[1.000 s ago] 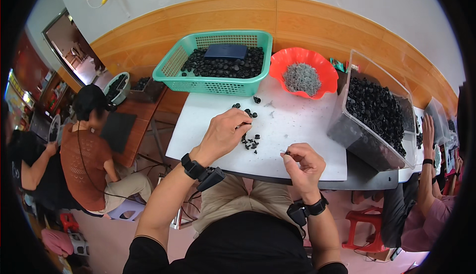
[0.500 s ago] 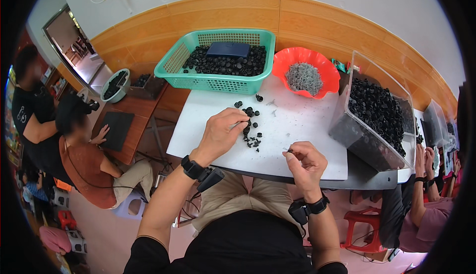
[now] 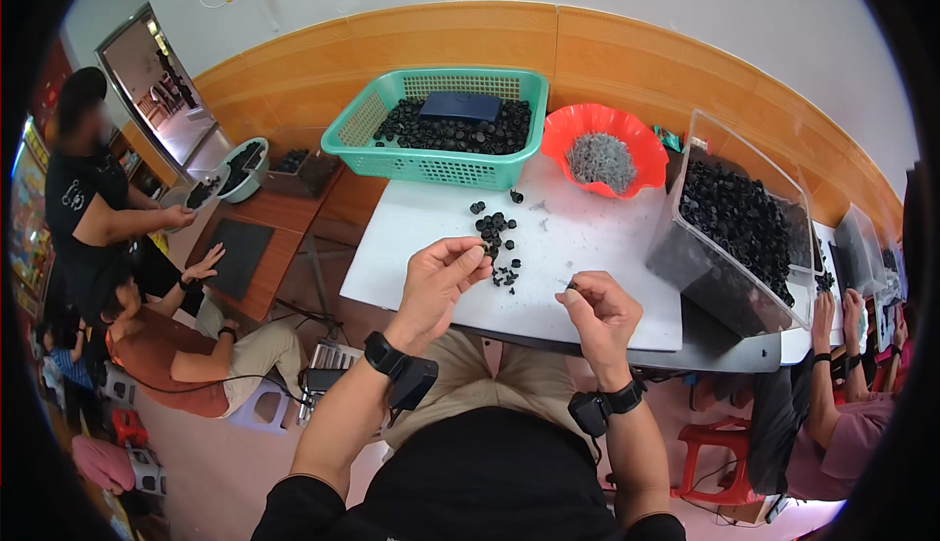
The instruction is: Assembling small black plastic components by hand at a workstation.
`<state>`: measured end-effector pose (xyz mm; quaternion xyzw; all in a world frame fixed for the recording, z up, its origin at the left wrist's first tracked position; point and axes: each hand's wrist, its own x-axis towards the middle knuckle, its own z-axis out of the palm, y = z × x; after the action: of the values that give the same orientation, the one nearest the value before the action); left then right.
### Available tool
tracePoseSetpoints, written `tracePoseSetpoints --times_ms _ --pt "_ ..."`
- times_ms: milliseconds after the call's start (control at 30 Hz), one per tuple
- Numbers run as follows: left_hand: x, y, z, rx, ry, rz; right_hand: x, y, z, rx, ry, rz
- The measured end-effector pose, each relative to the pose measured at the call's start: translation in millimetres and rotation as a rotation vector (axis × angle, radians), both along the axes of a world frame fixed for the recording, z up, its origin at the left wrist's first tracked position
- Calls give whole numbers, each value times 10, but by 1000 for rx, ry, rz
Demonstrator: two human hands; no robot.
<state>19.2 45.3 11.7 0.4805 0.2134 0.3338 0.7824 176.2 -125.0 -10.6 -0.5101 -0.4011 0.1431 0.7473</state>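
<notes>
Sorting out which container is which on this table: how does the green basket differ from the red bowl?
The green basket is rectangular with slotted walls; the red bowl is round with solid sides. The basket holds small black caps and a dark flat block; the bowl holds a heap of small grey pieces. The basket is the larger of the two. Both stand at the far edge of the white table.

Bare tabletop (image 3: 597, 247) ahead; green basket (image 3: 436, 130) and clear bin (image 3: 729, 237) hem it.

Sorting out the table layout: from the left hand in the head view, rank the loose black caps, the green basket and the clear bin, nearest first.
From the left hand:
1. Loose black caps, just right of its fingertips.
2. Green basket, beyond, at the table's far edge.
3. Clear bin, far right.
</notes>
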Motion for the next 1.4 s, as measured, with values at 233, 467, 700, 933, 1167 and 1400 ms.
tracePoseSetpoints --times_ms 233,467,700,933,1167,1400 --pt "15 -467 123 -284 -100 -127 -217 159 282 137 17 93" --pt "-8 -642 140 -299 -157 -181 -268 152 302 158 120 198" --pt "-51 -646 112 -218 -153 -187 -261 115 315 132 158 250" --pt "-134 -566 60 -302 -192 -192 -227 115 301 126 111 220" --pt "-175 -516 105 -377 -225 -221 -235 128 261 58 -98 156" --pt "-238 -509 112 -402 -255 -244 -249 109 320 17 -230 165"
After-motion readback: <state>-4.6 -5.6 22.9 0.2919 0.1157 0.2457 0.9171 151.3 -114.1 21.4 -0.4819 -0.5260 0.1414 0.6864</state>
